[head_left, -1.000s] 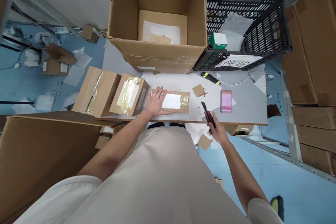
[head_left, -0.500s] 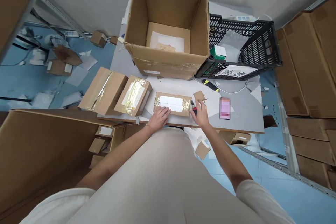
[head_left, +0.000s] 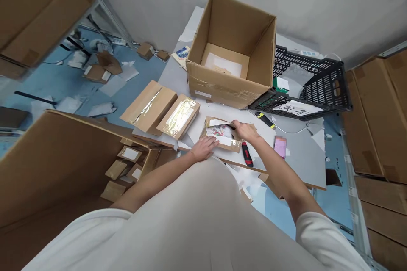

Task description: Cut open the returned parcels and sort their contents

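A small cardboard parcel lies on the table with its top torn open. White wrapping with a coloured print shows in the gap. My right hand is closed on the lifted top flap at the parcel's right end. At the front left corner, my left hand grips the parcel, fingers over its edge and thumb hidden. A red and black utility knife rests on the table just right of the parcel, out of both hands.
Two taped parcels, a larger box and a labelled one, stand left. Behind are a big open carton and a black crate. A yellow-black cutter and a phone lie right. Another carton holds several parcels.
The parcel's closed top has been pulled up, baring the white contents. My right hand has let go of the red and black knife and taken the flap. The view has tilted and shifted.
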`<move>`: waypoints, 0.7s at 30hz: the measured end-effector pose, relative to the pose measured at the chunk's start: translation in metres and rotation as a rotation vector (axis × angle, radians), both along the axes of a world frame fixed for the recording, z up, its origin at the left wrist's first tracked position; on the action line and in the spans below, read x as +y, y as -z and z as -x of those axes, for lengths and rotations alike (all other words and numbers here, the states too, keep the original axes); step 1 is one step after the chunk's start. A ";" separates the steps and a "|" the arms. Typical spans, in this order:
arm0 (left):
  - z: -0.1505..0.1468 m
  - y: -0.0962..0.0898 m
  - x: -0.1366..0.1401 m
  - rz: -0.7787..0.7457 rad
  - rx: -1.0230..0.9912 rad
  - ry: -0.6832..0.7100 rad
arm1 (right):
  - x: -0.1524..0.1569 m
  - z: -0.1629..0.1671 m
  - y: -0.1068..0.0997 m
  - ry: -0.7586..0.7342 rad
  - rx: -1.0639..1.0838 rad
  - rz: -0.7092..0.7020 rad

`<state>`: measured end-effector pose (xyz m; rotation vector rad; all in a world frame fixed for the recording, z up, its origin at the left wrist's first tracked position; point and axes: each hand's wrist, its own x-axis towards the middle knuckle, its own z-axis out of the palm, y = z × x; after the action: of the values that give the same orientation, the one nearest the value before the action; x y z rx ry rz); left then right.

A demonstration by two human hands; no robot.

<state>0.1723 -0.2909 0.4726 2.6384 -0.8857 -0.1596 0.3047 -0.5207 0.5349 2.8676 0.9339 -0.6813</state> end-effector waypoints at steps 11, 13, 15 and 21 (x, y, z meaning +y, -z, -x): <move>0.000 -0.007 0.002 0.026 0.038 -0.024 | -0.002 -0.034 0.010 0.315 -0.115 -0.251; -0.007 -0.015 0.007 0.026 0.018 -0.054 | 0.002 -0.009 0.011 0.266 -0.305 -0.260; -0.018 -0.026 0.018 0.012 -0.011 -0.083 | 0.008 0.020 0.010 0.043 -0.370 -0.271; -0.064 -0.045 0.052 -0.091 -0.080 0.034 | 0.025 0.070 -0.004 -0.057 -0.189 -0.128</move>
<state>0.2363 -0.2386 0.5177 2.7317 -0.9712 -0.1063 0.2346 -0.4957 0.5387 2.9355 1.0622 -0.3493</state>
